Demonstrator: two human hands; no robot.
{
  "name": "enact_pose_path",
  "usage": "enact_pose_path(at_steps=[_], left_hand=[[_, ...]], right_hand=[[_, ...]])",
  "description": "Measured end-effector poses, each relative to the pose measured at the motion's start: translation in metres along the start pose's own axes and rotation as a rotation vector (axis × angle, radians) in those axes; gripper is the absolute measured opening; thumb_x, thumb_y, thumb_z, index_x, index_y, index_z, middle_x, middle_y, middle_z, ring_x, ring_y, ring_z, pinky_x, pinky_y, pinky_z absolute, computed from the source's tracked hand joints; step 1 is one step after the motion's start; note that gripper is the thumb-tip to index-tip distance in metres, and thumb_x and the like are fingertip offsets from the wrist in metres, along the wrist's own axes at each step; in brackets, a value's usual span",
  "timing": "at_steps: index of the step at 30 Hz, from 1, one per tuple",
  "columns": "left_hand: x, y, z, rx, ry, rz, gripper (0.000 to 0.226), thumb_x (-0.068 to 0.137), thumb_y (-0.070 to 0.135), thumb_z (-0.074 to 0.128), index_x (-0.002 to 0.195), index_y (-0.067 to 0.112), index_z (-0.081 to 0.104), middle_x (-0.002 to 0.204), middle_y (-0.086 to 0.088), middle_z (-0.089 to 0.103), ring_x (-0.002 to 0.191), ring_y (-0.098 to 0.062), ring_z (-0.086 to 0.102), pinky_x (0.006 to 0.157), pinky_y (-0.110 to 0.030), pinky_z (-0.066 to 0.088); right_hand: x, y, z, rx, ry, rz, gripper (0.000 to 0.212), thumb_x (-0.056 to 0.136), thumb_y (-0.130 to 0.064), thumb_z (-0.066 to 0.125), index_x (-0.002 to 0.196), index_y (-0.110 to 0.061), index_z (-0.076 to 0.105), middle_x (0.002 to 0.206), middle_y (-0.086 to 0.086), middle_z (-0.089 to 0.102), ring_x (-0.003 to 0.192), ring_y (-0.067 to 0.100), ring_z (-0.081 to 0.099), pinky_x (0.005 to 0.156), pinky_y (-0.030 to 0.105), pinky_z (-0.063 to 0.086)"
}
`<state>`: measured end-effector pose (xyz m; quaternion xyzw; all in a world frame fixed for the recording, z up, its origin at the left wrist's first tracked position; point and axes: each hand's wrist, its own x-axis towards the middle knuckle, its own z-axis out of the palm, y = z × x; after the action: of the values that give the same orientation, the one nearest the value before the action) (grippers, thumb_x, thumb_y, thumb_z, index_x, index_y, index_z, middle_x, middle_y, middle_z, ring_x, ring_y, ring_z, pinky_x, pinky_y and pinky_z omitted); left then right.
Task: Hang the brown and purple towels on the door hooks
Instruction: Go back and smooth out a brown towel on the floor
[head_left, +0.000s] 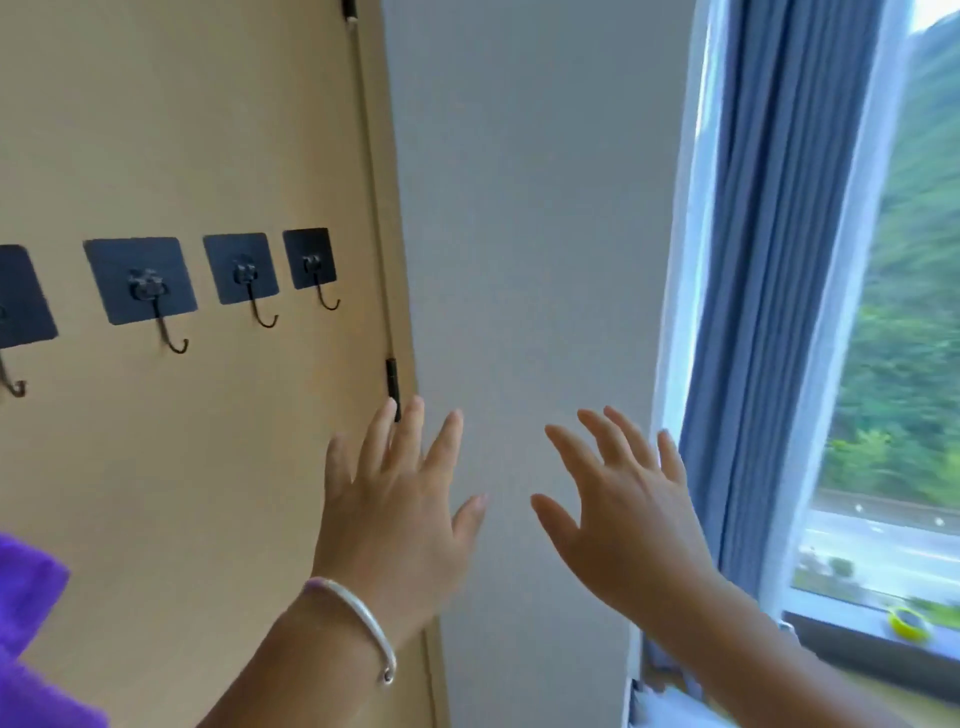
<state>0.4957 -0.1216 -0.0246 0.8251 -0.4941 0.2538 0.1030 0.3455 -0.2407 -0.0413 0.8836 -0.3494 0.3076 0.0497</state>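
A tan door (182, 130) fills the left half of the view. Several black adhesive hooks (148, 291) run across it in a row, and every hook I can see is bare. A purple towel (31, 623) shows at the bottom left edge, cut off by the frame. I see no brown towel. My left hand (400, 519), with a silver bangle on its wrist, is raised with fingers spread near the door's hinge edge. My right hand (623, 519) is raised beside it, also spread, in front of the grey wall. Neither hand holds anything.
A grey wall (519, 208) stands right of the door. Blue curtains (769, 260) hang beside a window (909, 364) at the right. A small yellow-green object (909, 622) rests on the windowsill. A black hinge (392, 384) sits on the door's edge.
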Motion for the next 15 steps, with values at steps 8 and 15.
enact_pose_path(at_steps=[8,15], left_hand=[[-0.009,0.127,0.000,-0.278,-0.006,0.341,0.073,0.088,0.067,0.020,0.150,0.036,-0.001,0.161,-0.001,0.004,0.147,-0.022,-0.003,0.115,-0.053,0.007],[-0.054,0.273,-0.039,-0.477,-0.008,0.705,0.072,0.088,0.067,0.017,0.150,0.036,-0.003,0.161,0.000,-0.001,0.147,-0.019,-0.008,0.117,-0.054,0.004]], right_hand=[[-0.109,0.080,-0.083,-0.290,-0.009,0.358,0.063,0.089,-0.059,0.042,0.145,-0.035,0.028,0.156,0.000,0.023,0.147,0.021,0.009,0.117,0.052,0.009],[-0.222,0.143,-0.173,-0.474,0.082,0.677,0.058,0.086,-0.056,0.050,0.139,-0.033,0.041,0.149,0.000,0.036,0.143,0.022,0.022,0.114,0.055,0.016]])
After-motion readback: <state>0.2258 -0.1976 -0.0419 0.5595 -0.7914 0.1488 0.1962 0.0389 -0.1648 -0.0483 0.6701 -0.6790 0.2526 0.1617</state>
